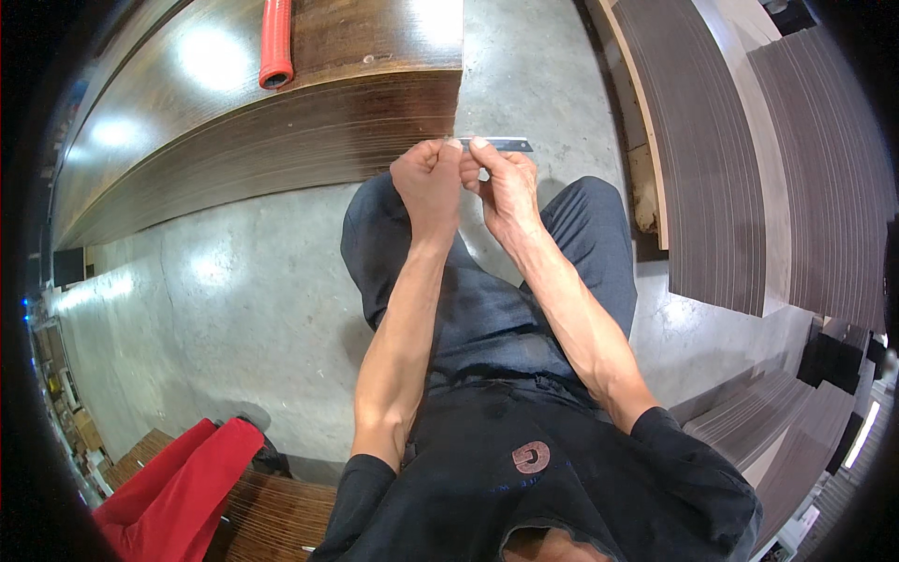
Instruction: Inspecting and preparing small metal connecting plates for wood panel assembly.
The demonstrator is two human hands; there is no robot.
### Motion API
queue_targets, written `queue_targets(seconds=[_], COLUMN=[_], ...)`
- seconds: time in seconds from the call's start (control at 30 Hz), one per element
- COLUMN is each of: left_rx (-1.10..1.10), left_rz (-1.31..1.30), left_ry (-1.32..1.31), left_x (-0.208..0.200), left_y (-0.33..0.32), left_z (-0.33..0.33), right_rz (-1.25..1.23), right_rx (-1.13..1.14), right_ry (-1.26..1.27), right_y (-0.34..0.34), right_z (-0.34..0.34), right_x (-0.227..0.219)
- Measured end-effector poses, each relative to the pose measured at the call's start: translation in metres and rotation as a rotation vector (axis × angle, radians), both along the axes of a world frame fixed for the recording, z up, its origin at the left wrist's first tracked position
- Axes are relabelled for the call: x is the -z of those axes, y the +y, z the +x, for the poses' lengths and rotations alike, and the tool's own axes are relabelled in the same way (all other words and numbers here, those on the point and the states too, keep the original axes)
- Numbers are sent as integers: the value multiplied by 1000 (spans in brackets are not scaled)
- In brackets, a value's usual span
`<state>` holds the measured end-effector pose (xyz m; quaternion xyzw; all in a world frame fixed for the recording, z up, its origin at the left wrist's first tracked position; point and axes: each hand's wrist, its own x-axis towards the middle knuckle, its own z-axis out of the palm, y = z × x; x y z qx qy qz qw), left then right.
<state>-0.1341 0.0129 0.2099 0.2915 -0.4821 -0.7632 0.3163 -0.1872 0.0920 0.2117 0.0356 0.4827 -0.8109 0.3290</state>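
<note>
A thin, flat metal cutter blade (510,144) with a small hole near its right end is held level in front of my knees. The thumb and fingers of my right hand (512,192) pinch it near the middle. My left hand (429,187) is closed beside it, thumb pressed to fingers at the blade's left end. That end is mostly hidden behind the fingertips. Both hands are close together, just off the near right corner of a stack of dark brown wood-grain boards (375,117).
A red hollow tube (276,42) lies on top of that stack. Grey-brown striped panels (702,140) stand in stacks at the right, with more at lower right. Red cloth (192,487) drapes over brown boards at lower left. The floor (225,281) is grey concrete.
</note>
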Motion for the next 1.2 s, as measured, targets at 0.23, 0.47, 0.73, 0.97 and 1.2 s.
queue_targets(seconds=[0.23,0.47,0.73,0.97,1.2], left_rx=[-19,2,-54,-91,-118], left_rz=[22,-20,-62,-201,-28], left_ry=[-55,-33,-78,-70,-184], left_x=[-7,0,-7,-9,-4], left_y=[2,-2,7,14,28], left_z=[-1,1,1,3,13], right_rz=[-83,-104,-121,-213,-57], right_rx=[5,36,21,2,-53], right_ry=[8,-9,-18,31,12], right_y=[1,-1,2,3,21], right_z=[1,1,2,0,11], right_x=[2,12,14,5,14])
